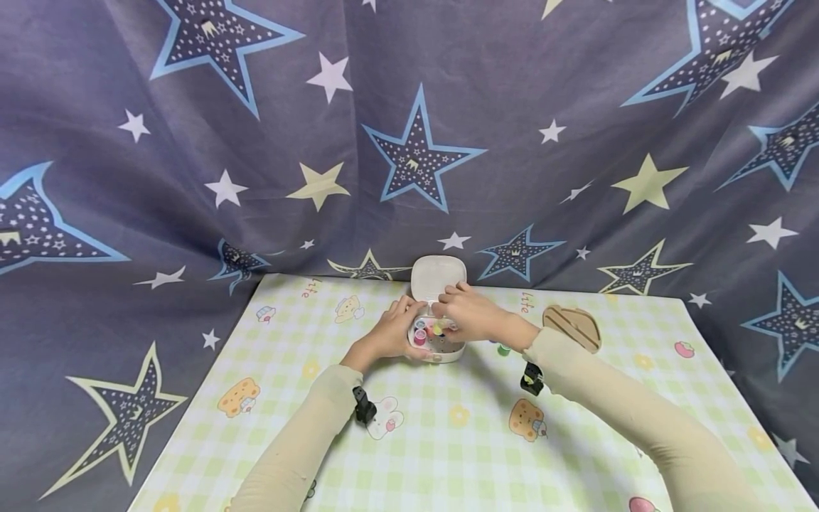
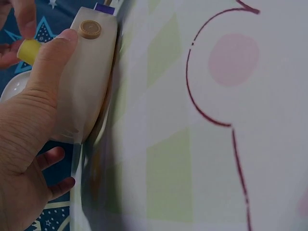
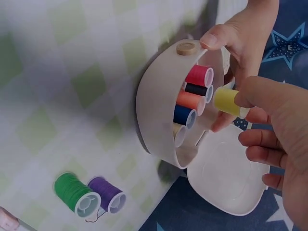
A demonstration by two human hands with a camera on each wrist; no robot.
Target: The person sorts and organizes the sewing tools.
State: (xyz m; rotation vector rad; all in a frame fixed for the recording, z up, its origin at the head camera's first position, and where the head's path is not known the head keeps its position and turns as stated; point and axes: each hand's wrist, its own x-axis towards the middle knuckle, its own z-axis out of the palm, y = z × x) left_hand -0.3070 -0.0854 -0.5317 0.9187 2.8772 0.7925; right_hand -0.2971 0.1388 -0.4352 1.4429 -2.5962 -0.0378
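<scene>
A small white sewing box (image 3: 156, 106) with a button on its front stands on the table, its lid (image 3: 226, 173) swung back. My left hand (image 1: 392, 334) holds the box at its left side, thumb at the front rim near the button. Between thumb and fingers, my right hand (image 1: 472, 313) pinches a yellow thread spool (image 3: 225, 100) over the box opening. Inside the box lie a pinkish-red spool (image 3: 196, 75), a black spool (image 3: 196, 90), an orange spool (image 3: 187, 101), a navy spool (image 3: 182, 114) and a cream spool (image 3: 179, 135).
On the table right of the box, a green spool (image 3: 72, 190) lies beside a purple spool (image 3: 107, 192). Farther right is a flat brown object (image 1: 572, 327) with a rounded outline. A star-patterned curtain (image 1: 512, 85) hangs behind the table's far edge.
</scene>
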